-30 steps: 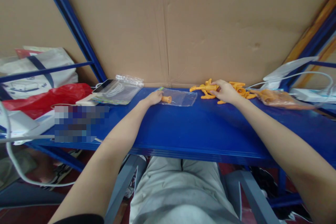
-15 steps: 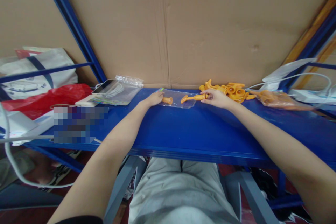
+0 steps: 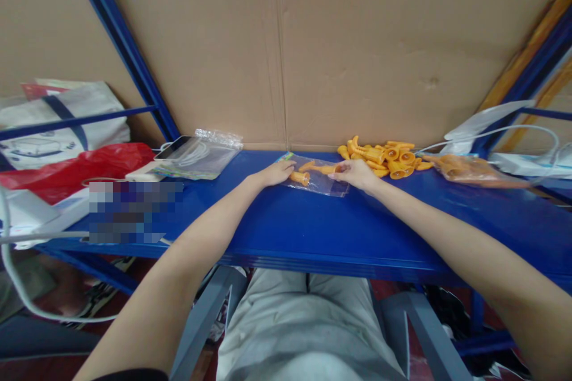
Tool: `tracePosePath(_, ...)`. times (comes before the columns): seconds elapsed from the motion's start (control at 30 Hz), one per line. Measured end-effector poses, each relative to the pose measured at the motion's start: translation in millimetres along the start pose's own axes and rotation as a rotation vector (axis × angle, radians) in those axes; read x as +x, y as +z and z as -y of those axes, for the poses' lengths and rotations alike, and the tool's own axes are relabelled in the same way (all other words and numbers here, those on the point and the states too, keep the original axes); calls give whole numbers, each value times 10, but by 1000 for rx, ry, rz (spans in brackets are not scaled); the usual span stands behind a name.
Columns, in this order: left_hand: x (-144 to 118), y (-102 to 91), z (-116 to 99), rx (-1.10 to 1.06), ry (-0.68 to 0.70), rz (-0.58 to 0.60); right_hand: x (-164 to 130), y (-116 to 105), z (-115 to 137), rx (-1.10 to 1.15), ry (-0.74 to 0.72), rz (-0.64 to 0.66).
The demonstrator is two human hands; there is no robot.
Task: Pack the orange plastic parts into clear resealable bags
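A clear plastic bag [image 3: 324,188] lies on the blue tabletop, with a curved, hollow orange plastic piece [image 3: 300,177] at its left part. My left hand [image 3: 277,174] is closed on the left end of the bag, right beside that piece. My right hand [image 3: 355,174] pinches the flared end of a second orange horn-shaped piece [image 3: 325,169], whose curved tip points left. This second piece lies over or within the bag; which one I cannot tell. Close behind my right hand is a heap of similar orange pieces [image 3: 395,158].
Right of the heap lies a filled plastic bag of orange pieces [image 3: 473,169]. On the left are a clear pouch with a white cable [image 3: 201,158], a red plastic bag [image 3: 98,169] and a white cloth bag [image 3: 96,113]. Cardboard [image 3: 286,53] stands behind the blue table [image 3: 286,226].
My right hand has moved left, bringing its orange piece over the bag area. My left hand and the bag have shifted slightly right, closer to it.
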State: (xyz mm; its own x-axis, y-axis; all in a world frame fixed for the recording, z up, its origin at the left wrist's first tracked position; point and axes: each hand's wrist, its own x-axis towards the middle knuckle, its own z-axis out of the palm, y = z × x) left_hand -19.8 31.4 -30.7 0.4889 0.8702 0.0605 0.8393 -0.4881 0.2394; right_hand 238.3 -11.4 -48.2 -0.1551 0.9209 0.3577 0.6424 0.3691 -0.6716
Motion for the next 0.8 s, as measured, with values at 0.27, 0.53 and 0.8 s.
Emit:
tracePosePath(0.27,19,79,-70,-64,121,-49,-66,-33,148,-466,-243,78)
tracePosePath(0.53,10,94,-128,-81,133,-21,87,69,20,-552,-356,125)
tracePosePath(0.8,62,126,-95,-194,193,-72,115,69,7,-504,-185,80)
